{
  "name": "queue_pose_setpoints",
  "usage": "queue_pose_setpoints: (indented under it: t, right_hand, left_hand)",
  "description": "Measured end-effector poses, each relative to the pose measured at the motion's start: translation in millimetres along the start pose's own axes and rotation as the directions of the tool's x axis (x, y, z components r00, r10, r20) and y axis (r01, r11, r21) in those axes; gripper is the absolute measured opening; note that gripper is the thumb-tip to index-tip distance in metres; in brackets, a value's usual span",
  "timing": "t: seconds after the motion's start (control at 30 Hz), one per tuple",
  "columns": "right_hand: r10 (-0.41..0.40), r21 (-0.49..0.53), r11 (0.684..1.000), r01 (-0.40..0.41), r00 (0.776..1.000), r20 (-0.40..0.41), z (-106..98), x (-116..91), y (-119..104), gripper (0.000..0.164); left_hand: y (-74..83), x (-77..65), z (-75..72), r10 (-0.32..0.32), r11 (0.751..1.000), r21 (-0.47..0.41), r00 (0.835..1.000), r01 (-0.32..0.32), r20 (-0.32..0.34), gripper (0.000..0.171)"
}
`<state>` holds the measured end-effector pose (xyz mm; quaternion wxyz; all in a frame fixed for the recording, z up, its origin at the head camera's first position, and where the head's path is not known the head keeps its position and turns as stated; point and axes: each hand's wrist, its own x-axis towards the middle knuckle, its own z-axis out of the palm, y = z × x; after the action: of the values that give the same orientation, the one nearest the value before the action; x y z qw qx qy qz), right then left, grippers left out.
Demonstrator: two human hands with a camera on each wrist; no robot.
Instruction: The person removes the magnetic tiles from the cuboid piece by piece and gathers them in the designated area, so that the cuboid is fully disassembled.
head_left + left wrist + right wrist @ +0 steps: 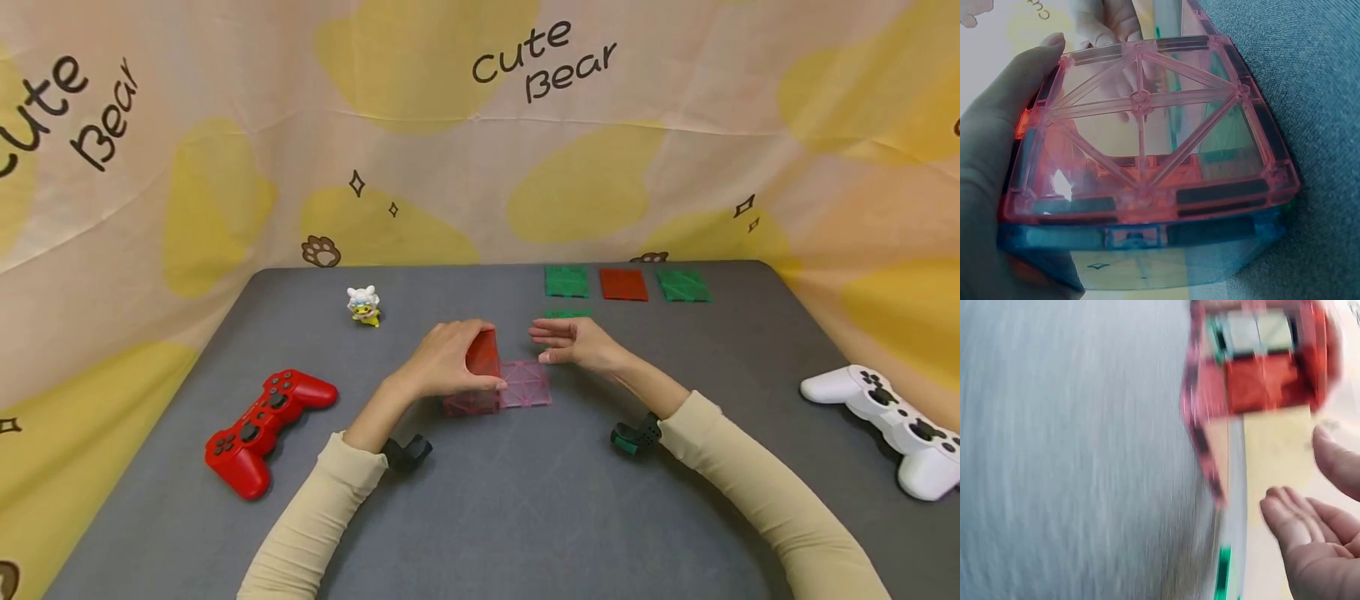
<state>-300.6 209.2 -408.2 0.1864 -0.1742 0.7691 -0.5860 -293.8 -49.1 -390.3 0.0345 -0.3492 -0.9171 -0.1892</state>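
Observation:
My left hand (453, 358) grips a small box of see-through magnetic tiles, its thumb on the near side and fingers over the top. The box has a red tile (483, 354) and a pink tile (471, 403) facing me; a blue tile (1141, 240) forms another side in the left wrist view. A second pink tile (525, 384) joins the box and extends to its right. Just right of that tile, my right hand (577, 342) hovers with fingers extended and thumb apart, holding nothing. Behind its fingertips lies a green tile (567, 314), partly hidden.
At the back right lie a green tile (566, 282), a red tile (623, 284) and another green tile (683, 286). A small white-and-yellow figurine (363, 306) stands back left. A red game controller (268, 429) lies left, a white game controller (892, 425) far right.

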Motion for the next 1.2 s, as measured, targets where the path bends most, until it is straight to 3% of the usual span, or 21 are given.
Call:
queue_pose_setpoints:
  t: [0.13,0.3,0.53,0.73,1.03,1.2]
  right_hand:
    - [-0.015,-0.132,0.991,0.024,0.997,0.071,16,3,-4,0.072]
    - [-0.007,-0.343,0.938,0.045,0.994,0.112,25,6,-5,0.078]
    - [-0.028,-0.638,0.765,0.089,0.994,0.106,33,2,-4,0.080]
    - [-0.065,-0.690,0.710,0.141,0.989,0.136,35,-4,-5,0.072]
    - [-0.160,-0.699,0.689,0.192,0.981,0.112,40,-7,-5,0.068]
    - [-0.249,-0.724,0.654,0.221,0.966,0.071,44,-13,-4,0.072]
  left_hand:
    - [-0.3,-0.2,-0.5,0.001,1.000,0.006,1.000,-0.001,-0.006,0.079]
    - [-0.7,0.6,-2.5,0.011,1.000,0.018,1.000,-0.011,-0.017,0.077]
    - [0.2,0.5,-3.9,0.009,1.000,0.018,1.000,-0.008,-0.023,0.077]
    - [1.3,-0.1,-0.1,0.013,1.000,0.019,1.000,-0.013,-0.021,0.076]
    - [2.6,-1.2,0.9,0.010,1.000,0.018,0.999,-0.010,-0.030,0.077]
    - [3.2,-1.6,-0.3,0.014,1.000,0.023,0.999,-0.013,-0.034,0.077]
